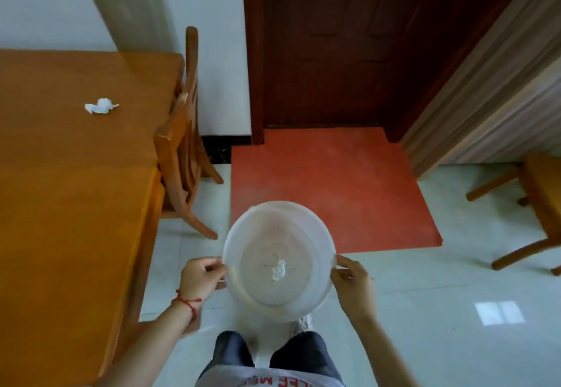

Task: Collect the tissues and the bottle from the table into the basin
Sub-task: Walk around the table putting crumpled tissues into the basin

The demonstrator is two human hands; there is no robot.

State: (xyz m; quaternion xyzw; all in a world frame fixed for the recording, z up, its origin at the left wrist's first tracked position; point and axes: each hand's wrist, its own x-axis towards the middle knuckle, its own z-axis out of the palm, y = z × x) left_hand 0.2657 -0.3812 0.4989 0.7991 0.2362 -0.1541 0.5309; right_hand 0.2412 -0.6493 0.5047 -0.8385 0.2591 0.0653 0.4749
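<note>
A single head-worn wide-angle camera looked forward and steeply down. It sat close above the two-handed grip on the basin (279, 260). Left of the grip lay the table (60, 174); beyond it stood a door (334, 37), apparently bowed by lens distortion.

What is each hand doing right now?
Left hand: grips the left rim of the basin.
Right hand: grips the basin's right rim.

Left hand (202, 275) and right hand (352, 285) held forward, fingers curled, gripping
</note>
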